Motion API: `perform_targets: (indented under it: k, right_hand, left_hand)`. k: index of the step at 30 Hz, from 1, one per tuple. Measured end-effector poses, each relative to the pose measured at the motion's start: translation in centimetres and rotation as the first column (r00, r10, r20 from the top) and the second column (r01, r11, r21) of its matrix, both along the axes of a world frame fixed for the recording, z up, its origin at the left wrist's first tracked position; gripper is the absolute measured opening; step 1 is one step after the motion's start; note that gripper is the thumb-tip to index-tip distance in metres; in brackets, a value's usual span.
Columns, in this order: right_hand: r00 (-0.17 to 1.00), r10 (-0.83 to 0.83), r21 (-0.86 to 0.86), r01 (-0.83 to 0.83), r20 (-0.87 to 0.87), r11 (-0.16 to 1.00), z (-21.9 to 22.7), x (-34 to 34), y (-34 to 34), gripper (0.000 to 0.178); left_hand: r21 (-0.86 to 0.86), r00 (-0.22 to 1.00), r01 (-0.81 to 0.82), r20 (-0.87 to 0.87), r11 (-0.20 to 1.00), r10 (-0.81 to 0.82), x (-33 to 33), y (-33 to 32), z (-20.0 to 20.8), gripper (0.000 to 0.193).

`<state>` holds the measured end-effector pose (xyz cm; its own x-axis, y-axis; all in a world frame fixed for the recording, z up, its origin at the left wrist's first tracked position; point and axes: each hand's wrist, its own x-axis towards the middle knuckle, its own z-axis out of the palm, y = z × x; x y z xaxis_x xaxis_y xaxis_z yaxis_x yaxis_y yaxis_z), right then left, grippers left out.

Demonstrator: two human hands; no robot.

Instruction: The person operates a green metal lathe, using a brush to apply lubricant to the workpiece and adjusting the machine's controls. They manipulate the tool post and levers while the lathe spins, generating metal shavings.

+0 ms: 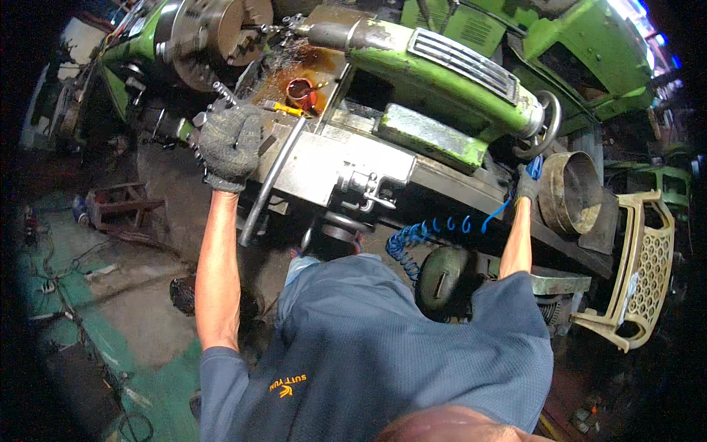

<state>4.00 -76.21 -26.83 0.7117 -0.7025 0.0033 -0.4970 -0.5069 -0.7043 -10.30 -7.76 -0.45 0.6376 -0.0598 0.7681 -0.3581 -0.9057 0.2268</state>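
Right hand (526,186): fingers wrapped around blue air tool (535,167), near right end of lathe bed (458,186), beside metal ring (558,193). Left hand (230,147): fingers curled at left edge of carriage (309,171), by metal handle (223,92); cannot tell whether grasping.

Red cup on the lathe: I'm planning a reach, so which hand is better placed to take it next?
Probably the left hand: it's nearer the red cup; the right hand is farther off, holding a blue air gun.

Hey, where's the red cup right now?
In the head view, the red cup sits upper left of centre on the green machine, just beyond the yellow tool, to the right of the gloved left hand.
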Motion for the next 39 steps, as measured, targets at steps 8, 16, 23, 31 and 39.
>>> perform_targets:
  k: [8,16,23,31,39]
  right_hand:
    - [0.948,0.135,-0.303,-0.224,-0.288,0.926,-6.7,3.7,-3.7,0.06]
    - [0.936,0.297,-0.47,-0.351,-0.187,0.81,-4.6,-0.8,0.7,0.073]
    - [0.955,-0.147,-0.591,-0.036,-0.259,0.805,-0.1,-11.9,10.7,0.087]
    - [0.781,-0.072,-0.338,-0.183,-0.62,0.923,0.9,-25.4,25.6,0.074]
    - [0.752,0.207,-0.237,-0.436,-0.626,0.868,7.3,-29.8,45.1,0.056]
  left_hand:
    - [0.032,0.998,0.025,0.053,0.999,-0.027,0.7,0.1,-0.3,0.01]
    - [-0.14,0.988,0.009,-0.151,0.99,-0.03,-5.2,0.9,1.5,0.038]
    - [-0.486,0.862,-0.432,-0.47,0.76,0.19,-9.3,19.4,-12.1,0.03]
    - [0.305,-0.072,-0.785,-0.91,0.539,0.409,-7.6,45.6,-42.7,0.055]
    - [-0.357,0.195,-0.901,-0.84,0.246,-0.506,-4.8,52.1,-57.0,0.025]
